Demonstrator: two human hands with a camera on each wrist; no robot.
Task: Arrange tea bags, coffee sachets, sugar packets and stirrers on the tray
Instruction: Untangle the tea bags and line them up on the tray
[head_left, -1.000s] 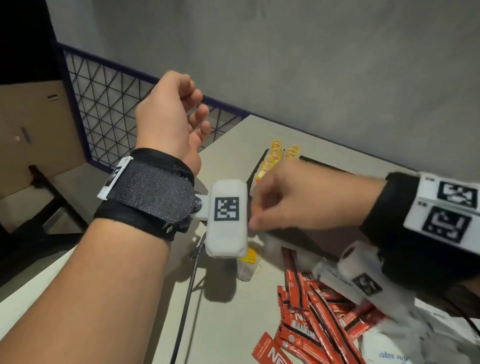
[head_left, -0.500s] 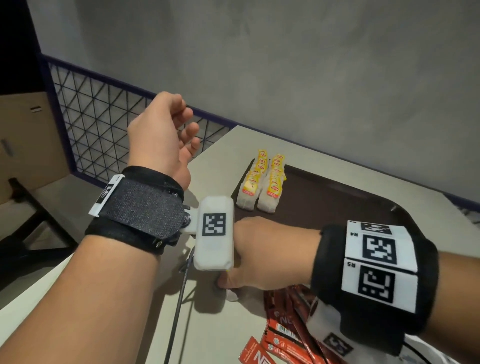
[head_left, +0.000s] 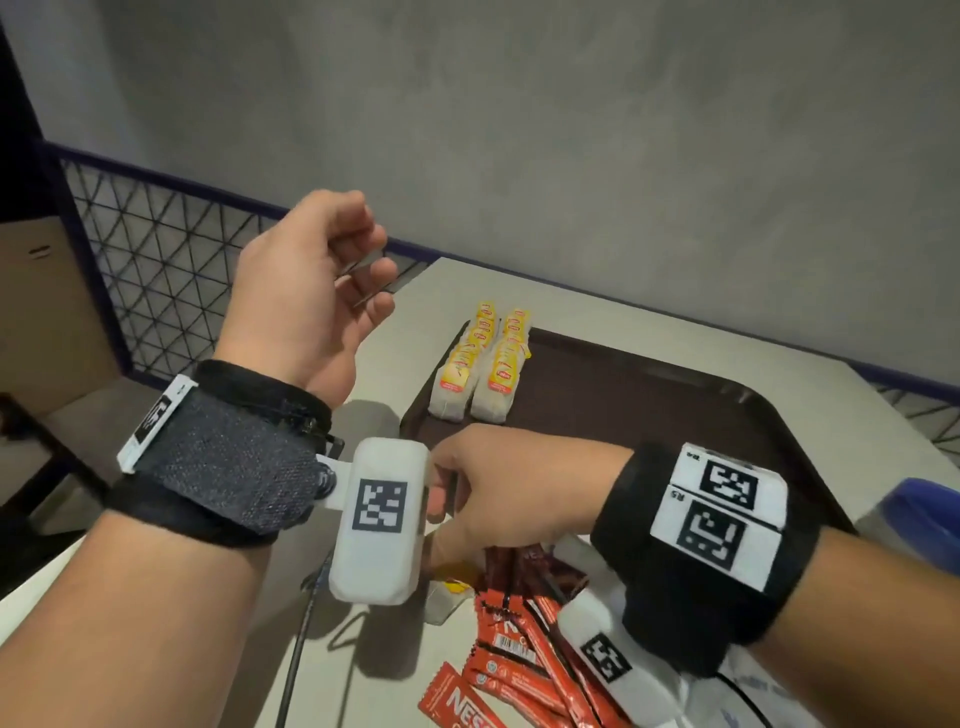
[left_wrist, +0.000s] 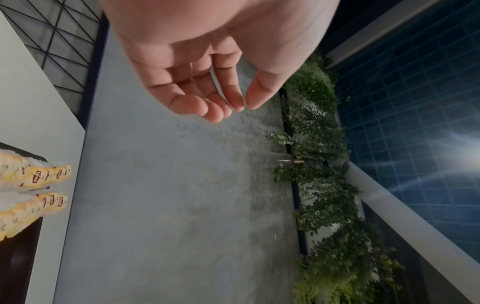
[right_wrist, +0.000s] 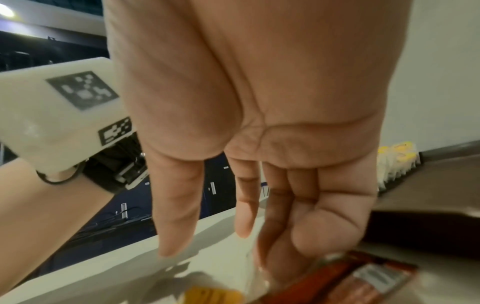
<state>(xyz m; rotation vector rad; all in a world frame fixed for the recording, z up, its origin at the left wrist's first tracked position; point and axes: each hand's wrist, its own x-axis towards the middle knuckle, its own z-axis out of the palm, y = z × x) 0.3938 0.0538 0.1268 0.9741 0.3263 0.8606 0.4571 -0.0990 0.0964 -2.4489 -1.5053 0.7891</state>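
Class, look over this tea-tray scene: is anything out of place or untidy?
Yes. One loose tea bag lies on the table, off the tray, apart from the two neat tea bag rows. The red coffee sachets lie jumbled beside it.

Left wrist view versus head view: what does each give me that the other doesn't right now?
Only the left wrist view shows the underside of the left hand, fingers loosely curled and holding nothing, plus a strip of green plants along the wall.

Only the head view shows the right hand reaching down toward a loose tea bag beside the red coffee sachets on the table, in front of the tray.

Both show the two rows of yellow-tagged tea bags at the corner of the dark tray.
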